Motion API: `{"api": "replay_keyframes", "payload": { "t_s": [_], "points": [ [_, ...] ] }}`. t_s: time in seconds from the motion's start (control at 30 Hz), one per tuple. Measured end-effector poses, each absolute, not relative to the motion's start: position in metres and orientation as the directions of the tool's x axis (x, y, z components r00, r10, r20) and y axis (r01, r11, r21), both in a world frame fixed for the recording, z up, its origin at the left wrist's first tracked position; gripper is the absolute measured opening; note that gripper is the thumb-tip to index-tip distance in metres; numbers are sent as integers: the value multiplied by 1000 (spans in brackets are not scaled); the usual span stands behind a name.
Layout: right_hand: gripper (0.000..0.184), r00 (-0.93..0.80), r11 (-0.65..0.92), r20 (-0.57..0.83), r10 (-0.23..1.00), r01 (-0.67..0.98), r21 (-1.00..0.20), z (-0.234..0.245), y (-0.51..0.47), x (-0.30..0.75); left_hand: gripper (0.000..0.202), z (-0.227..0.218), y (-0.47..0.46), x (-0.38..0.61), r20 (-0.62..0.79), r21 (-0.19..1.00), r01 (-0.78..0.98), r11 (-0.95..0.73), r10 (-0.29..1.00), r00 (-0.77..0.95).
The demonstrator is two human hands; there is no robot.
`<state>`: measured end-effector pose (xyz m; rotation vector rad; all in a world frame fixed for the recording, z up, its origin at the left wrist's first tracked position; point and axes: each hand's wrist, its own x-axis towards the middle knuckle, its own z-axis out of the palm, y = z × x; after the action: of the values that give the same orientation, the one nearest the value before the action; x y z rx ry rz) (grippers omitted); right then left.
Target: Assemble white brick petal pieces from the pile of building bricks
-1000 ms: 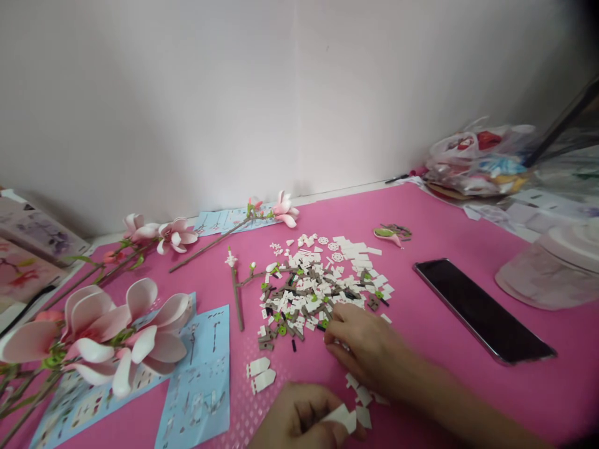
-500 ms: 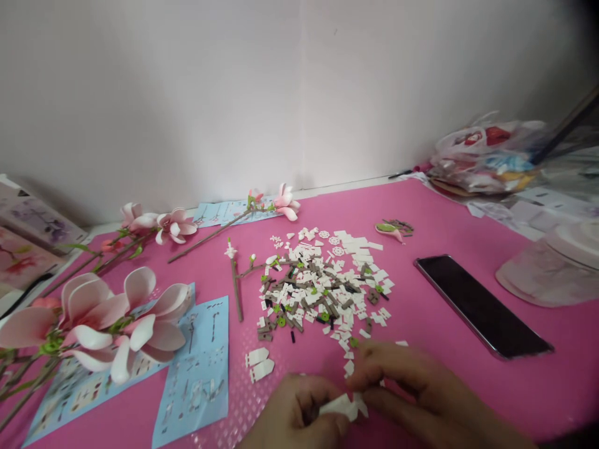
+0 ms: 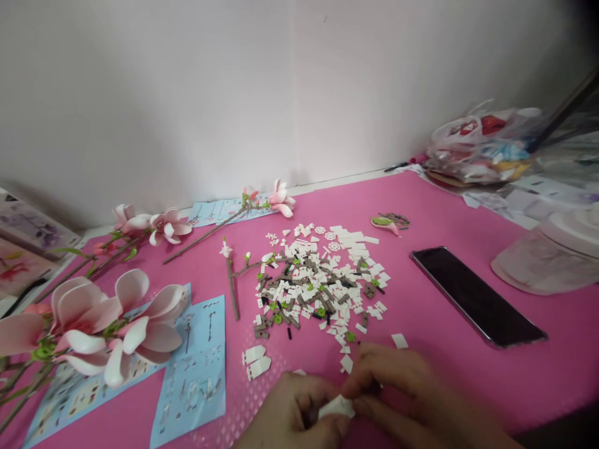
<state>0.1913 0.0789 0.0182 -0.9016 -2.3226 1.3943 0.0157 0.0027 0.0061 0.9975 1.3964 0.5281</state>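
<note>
- Pale wall [image 3: 187, 93] rises behind a pink-topped table [image 3: 337, 202].
- Near the front edge, the left hand [image 3: 299, 406] has a narrow grip, holding a white piece [image 3: 336, 408] between thumb and forefinger.
- Beside it, the right hand [image 3: 397, 391] has its thumb and forefinger drawn close together at the right end of that piece; its grip is narrow too.
- Beyond the hands spreads a pile of small parts [image 3: 318, 280], white, brown, green and black.
- Left of the hands, two white pointed plates [image 3: 259, 368] lie side by side; a loose white tile [image 3: 399, 340] lies just beyond the right hand.
- Left of the pile is a brown stem [image 3: 233, 290] with a white top.
- Farther left, big pink flowers [image 3: 88, 312] partly cover blue printed sheets [image 3: 199, 374].
- On the right are a dark phone [image 3: 477, 296] and a lidded tub [image 3: 543, 265].
</note>
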Motion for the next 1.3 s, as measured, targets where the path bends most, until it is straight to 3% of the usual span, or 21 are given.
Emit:
{"api": "replay_keyframes", "payload": {
  "t_s": [0.3,0.5,0.67,0.83,0.97,1.1,1.2,1.3],
  "points": [
    [9,-729,273,-162,665,439,-856,18,77,189,37,-2,-2,12,-449,875,264,407,885,121],
    [10,-705,234,-222,674,488,-841,25,77,191,38,-1,-5,7,-475,841,352,410,871,122],
    [1,-750,371,-64,659,398,-839,21,74,194,34,0,-7,4,-495,836,328,441,863,100],
    [22,-726,524,189,661,267,-808,9,64,191,30,-2,-6,2,-426,887,257,383,894,138],
    [24,-673,600,311,671,245,-762,4,61,188,33,-7,-7,2,-385,918,164,360,908,163],
    [25,-658,657,372,655,252,-711,5,63,192,52,-12,-8,7,-388,918,-12,396,906,171],
    [21,-682,685,377,627,252,-683,7,66,195,55,-10,-7,10,-427,871,-186,455,888,172],
    [16,-723,686,350,595,232,-689,8,67,195,48,-3,-4,10,-433,886,-101,453,885,168]
  ]
}}
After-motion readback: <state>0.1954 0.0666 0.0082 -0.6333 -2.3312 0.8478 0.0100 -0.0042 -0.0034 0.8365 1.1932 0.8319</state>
